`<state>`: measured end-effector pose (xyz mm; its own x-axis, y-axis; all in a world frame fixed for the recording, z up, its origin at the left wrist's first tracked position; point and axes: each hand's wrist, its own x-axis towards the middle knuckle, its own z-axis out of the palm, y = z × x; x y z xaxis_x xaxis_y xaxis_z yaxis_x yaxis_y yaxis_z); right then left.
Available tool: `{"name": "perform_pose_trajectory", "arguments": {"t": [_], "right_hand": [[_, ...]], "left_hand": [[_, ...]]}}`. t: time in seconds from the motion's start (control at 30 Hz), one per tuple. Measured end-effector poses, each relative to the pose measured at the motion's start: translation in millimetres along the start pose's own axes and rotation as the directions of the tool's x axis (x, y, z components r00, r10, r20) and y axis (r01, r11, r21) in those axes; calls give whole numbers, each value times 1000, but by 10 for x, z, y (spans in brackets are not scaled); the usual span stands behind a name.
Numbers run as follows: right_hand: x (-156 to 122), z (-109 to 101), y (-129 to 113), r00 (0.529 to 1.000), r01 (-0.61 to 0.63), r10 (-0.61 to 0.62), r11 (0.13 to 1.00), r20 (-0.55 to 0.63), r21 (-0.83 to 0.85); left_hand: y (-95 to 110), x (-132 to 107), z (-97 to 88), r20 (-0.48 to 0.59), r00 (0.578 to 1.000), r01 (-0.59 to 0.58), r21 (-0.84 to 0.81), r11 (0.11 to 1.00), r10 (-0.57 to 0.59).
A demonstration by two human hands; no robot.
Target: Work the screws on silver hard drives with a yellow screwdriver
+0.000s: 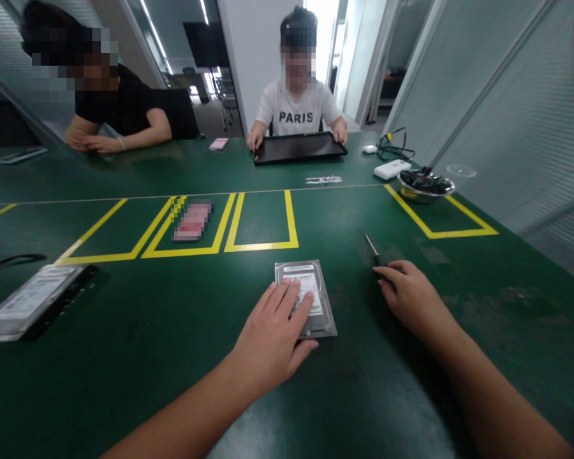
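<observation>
A silver hard drive [321, 312] with a white label lies flat on the green table in front of me. My left hand [280, 325] rests on its left part, fingers stretched out and apart, covering some of the label. The thumb is near the drive's front edge. To the right, my right hand [404, 287] is closed around a screwdriver [372, 245]. Its thin metal shaft points away from me to the upper left, and my fingers hide most of the dark handle. The screwdriver is apart from the drive.
Another hard drive [33, 299] lies at the left. Yellow tape [263, 246] marks the table, with a blurred pink item [194, 221] in one box. A metal bowl [425, 185] of dark pieces stands back right. Opposite, one person holds a black tray [300, 150]; another sits left.
</observation>
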<state>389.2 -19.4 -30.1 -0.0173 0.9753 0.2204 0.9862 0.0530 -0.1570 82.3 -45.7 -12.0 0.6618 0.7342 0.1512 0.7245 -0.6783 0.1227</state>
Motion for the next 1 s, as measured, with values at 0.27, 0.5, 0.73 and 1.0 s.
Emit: {"name": "perform_pose_trajectory", "arguments": {"t": [0.27, 0.5, 0.73, 1.0], "right_hand": [[-111, -556, 341, 921, -354, 367, 929, 129, -110], [-492, -638, 1380, 847, -464, 527, 796, 66, -389], [-619, -524, 1769, 889, -404, 454, 835, 55, -373], [-645, -527, 1738, 899, -392, 431, 870, 75, -299]], "left_hand": [[-47, -26, -6, -5, 1000, -15, -12, 1000, 15], [-46, -37, 7, -9, 1000, -17, -3, 1000, 17], [-50, -43, 12, -25, 1000, -10, -19, 1000, 10], [-39, -42, -1, -21, 1000, -6, -34, 999, 5]]}}
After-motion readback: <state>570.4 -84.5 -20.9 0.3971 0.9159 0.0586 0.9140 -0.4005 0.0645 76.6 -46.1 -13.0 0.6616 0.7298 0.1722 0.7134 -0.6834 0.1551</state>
